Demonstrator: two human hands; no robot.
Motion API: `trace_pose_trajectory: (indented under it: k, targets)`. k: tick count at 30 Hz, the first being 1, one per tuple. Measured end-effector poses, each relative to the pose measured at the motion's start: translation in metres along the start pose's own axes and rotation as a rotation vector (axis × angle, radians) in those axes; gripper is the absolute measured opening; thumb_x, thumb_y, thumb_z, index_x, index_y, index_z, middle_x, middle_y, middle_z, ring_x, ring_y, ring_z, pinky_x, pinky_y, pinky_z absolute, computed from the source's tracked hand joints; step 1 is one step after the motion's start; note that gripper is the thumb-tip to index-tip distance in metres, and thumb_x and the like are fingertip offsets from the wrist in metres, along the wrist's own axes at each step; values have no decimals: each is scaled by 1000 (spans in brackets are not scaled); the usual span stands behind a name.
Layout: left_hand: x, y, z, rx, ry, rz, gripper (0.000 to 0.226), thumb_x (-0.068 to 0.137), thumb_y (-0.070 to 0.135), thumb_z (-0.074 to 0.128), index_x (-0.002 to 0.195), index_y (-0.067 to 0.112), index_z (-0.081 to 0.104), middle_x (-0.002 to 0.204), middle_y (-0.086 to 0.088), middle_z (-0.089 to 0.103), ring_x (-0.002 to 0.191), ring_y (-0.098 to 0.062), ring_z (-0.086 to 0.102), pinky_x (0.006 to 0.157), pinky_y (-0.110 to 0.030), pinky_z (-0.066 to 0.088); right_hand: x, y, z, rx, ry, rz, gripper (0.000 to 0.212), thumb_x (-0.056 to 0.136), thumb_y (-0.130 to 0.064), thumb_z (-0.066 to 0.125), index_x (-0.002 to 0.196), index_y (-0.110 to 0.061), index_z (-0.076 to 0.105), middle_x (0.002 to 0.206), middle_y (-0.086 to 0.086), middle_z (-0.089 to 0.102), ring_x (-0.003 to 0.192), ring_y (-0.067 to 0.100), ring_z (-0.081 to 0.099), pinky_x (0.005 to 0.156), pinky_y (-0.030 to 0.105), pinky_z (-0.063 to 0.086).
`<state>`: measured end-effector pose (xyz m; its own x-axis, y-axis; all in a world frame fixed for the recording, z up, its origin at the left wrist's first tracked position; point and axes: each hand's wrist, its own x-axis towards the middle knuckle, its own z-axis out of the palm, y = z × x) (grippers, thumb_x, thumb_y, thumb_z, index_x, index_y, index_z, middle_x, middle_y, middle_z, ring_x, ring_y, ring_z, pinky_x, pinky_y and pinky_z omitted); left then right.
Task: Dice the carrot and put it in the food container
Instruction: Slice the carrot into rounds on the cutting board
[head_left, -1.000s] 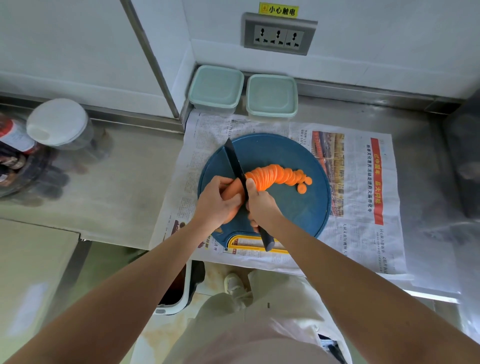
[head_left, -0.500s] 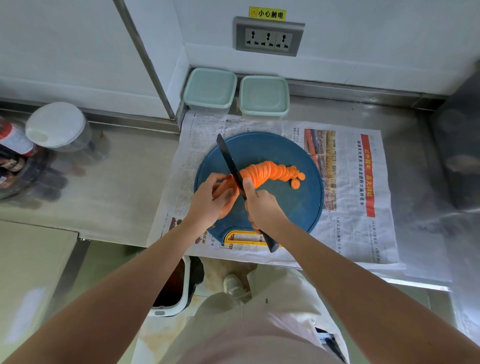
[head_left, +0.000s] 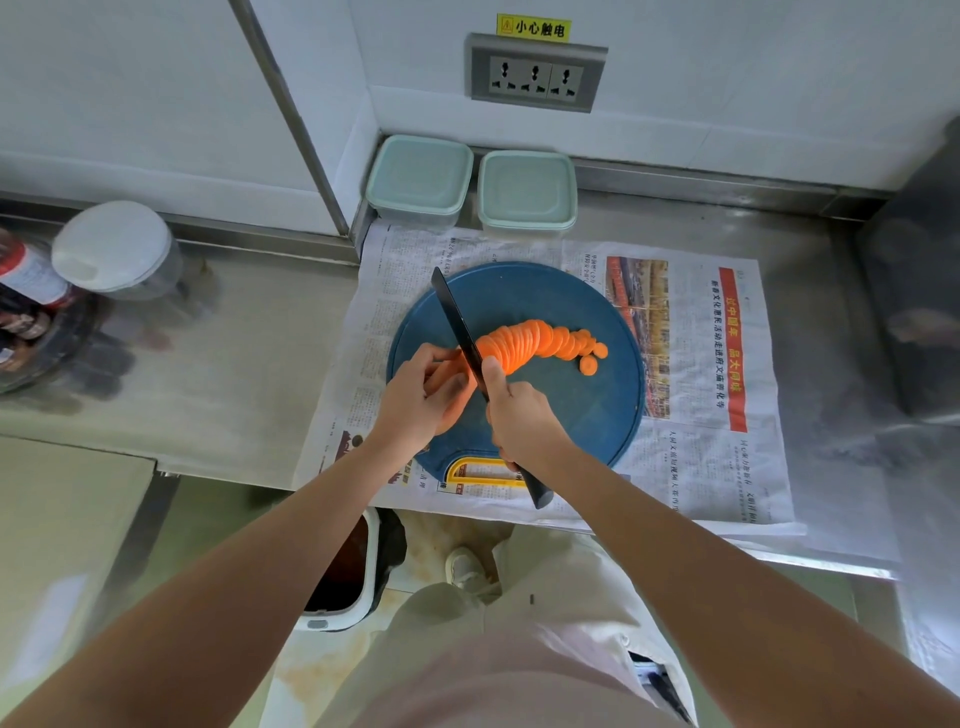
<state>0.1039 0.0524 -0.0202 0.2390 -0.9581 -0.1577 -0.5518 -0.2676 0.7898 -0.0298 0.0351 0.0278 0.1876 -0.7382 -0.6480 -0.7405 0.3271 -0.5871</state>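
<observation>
A steel counter (head_left: 234, 374) runs along a white wall, with newspaper (head_left: 701, 467) spread over it, likely to catch scraps. On the paper, near the counter's front edge, sits a round blue board (head_left: 597, 415). Mid-board lies the carrot (head_left: 535, 340), mostly cut into rounds that lean in a row; none is diced yet. The left hand (head_left: 421, 400) curls round the uncut stub to steady it, close beside the blade. The right hand (head_left: 519, 415) is clamped on the knife (head_left: 457, 322), its forefinger up by the blade for control and the blade set between stub and slices. Two lidded containers (head_left: 420, 174) wait at the counter's back edge.
</observation>
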Motion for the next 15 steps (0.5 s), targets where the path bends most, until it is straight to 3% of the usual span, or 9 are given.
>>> trace_pose_trajectory:
  k: [3,5,7,11,15]
  targets:
    - [0,-2,2,40,7,12,33,91,32,61,115,10,56,102,-5,64,92,-18,59,78,-22,49,4,-2,1,70,-7,102,34,104,-28,27,134,-14,32,73,4,36,57,10,39,49,20,35]
    - [2,-2,3,66,3,-5,33,90,34,62,114,12,55,99,0,62,89,-14,58,69,-12,41,8,-6,-3,84,-47,170,44,102,-47,25,109,-10,48,68,5,39,51,13,41,52,24,42]
    - [3,-2,4,66,-4,-34,33,90,35,62,114,14,54,99,1,61,89,-14,58,67,-11,39,8,-13,-9,182,-108,277,65,95,-66,21,76,-9,45,61,6,42,47,17,42,61,29,48]
    - [3,-4,4,40,-3,-44,34,89,36,63,114,14,54,103,-4,63,91,-16,59,69,-12,41,11,-23,-11,114,-105,299,69,94,-68,20,69,-7,42,58,8,42,46,20,41,57,28,46]
    - [5,-4,3,8,-16,-62,32,88,36,64,110,15,54,103,-5,63,92,-17,59,70,-13,42,14,-28,-9,63,-129,345,76,92,-71,16,62,-5,40,57,10,44,48,23,44,73,35,49]
